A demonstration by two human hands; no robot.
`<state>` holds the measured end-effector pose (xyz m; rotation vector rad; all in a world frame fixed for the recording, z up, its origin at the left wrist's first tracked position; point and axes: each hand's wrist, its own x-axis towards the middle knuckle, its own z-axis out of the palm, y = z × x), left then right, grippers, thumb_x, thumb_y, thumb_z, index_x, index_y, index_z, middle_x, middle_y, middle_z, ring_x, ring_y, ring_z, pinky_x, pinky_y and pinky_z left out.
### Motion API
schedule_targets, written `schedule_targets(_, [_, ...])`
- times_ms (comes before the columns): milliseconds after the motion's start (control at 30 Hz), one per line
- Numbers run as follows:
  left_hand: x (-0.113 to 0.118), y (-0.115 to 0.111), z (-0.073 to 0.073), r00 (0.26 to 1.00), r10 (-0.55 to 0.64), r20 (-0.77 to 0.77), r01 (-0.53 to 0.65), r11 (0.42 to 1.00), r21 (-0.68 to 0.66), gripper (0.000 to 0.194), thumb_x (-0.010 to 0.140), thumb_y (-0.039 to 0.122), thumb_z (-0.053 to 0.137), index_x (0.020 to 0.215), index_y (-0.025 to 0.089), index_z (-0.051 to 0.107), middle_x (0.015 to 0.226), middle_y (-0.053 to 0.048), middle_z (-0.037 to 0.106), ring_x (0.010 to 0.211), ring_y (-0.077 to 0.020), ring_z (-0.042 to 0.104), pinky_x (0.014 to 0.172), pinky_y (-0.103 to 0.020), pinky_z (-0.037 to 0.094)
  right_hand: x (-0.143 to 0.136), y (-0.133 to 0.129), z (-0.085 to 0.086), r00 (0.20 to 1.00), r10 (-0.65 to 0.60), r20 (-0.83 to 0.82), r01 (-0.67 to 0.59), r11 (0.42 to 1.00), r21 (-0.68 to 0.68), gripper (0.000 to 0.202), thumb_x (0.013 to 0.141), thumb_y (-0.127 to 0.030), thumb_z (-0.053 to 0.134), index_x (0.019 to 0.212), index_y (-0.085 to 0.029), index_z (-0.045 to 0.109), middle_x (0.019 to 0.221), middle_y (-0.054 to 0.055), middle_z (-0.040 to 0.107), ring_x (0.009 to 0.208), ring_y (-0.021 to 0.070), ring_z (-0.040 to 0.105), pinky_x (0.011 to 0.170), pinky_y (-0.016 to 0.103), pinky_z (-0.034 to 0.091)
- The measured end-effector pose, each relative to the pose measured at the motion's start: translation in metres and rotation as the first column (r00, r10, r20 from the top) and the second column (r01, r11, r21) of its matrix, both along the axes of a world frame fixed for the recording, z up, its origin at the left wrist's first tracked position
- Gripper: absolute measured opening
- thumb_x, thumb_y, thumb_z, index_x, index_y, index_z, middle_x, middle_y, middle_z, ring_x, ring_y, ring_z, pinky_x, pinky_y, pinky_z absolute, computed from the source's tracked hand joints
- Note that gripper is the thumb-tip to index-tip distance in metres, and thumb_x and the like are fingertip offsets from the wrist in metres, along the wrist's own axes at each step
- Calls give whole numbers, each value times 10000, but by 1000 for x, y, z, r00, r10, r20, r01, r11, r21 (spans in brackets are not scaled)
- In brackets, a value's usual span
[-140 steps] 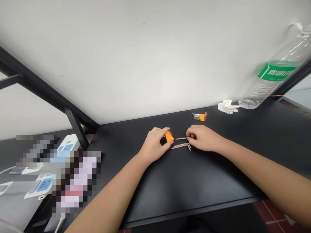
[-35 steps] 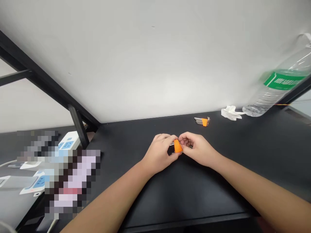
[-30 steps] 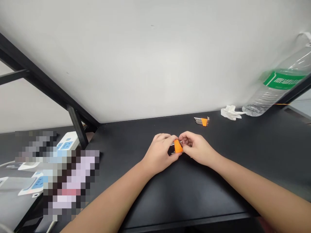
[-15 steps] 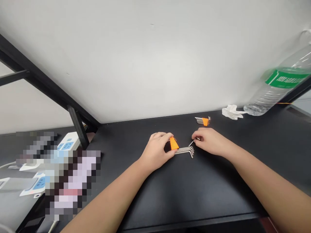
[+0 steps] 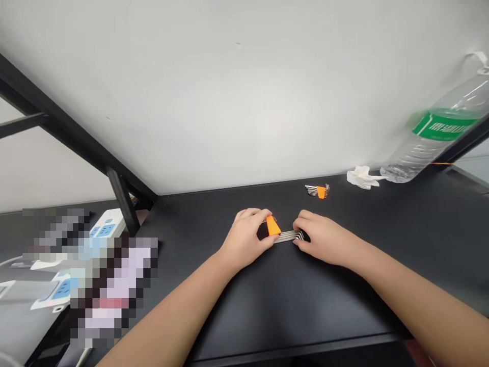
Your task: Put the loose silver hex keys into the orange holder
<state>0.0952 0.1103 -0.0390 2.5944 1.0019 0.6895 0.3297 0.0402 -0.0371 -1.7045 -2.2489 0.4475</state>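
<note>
The left hand (image 5: 246, 239) pinched the small orange plastic holder (image 5: 272, 225) on the black tabletop (image 5: 305, 290); the right hand (image 5: 324, 237) closed on the bent ends of the silver hex keys (image 5: 287, 235) seated in it.

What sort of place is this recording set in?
Probably an indoor workbench or lab desk: a black table against a plain white wall, power strips at the left, and hex keys in an orange holder between the hands.

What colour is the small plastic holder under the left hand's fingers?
Orange: the small plastic holder shows best in the head view, gripped by the left hand.
</note>
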Motion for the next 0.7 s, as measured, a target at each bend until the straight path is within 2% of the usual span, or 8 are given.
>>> schedule_targets(200, [0, -1, 1, 999, 28, 15, -28, 999, -29, 410, 828, 343, 780, 1194, 261, 616, 1200, -46, 674, 1166, -257, 600, 1073, -450, 448, 0, 3, 2, 1000, -13, -6, 13, 1000, -27, 83, 920, -268, 595, 891, -208, 645, 956, 33, 604, 718, 154, 560, 639, 297, 426])
schedule_targets(333, [-1, -1, 0, 999, 29, 16, -29, 999, -30, 408, 827, 348, 779, 1192, 270, 614, 1198, -39, 673, 1168, -253, 598, 1071, -443, 450, 2, 3, 5, 1000, -21, -17, 20, 998, -51, 143, 946, -231, 549, 898, -209, 682, 959, 38, 627, 772, 166, 595, 685, 301, 447])
schedule_targets(533, [-1, 0, -2, 999, 37, 18, -36, 999, -31, 416, 822, 353, 783, 1194, 268, 616, 1199, -38, 675, 1163, -252, 604, 1073, -443, 453, 15, 6, 5, 997, -21, 68, 24, 999, -38, 252, 931, -132, 493, 756, -198, 663, 903, 43, 637, 750, 166, 616, 707, 310, 450])
schedule_targets(600, [-1, 0, -2, 999, 35, 18, -35, 999, -32, 421, 822, 350, 784, 1199, 266, 616, 1200, -38, 676, 1164, -250, 604, 1082, -445, 447, 17, 5, 4, 996, -39, 86, 41, 999, -22, 241, 934, -137, 494, 811, -200, 692, 917, 49, 639, 755, 172, 623, 702, 313, 453])
schedule_targets(700, [-1, 0, -2, 999, 32, 14, -32, 999, -33, 426, 825, 354, 780, 1207, 263, 615, 1207, -46, 675, 1173, -257, 603, 1087, -452, 445, 16, 3, 4, 999, -14, 42, 13, 1000, 7, 268, 956, -161, 493, 1036, -233, 738, 990, 55, 643, 785, 177, 632, 698, 309, 464])
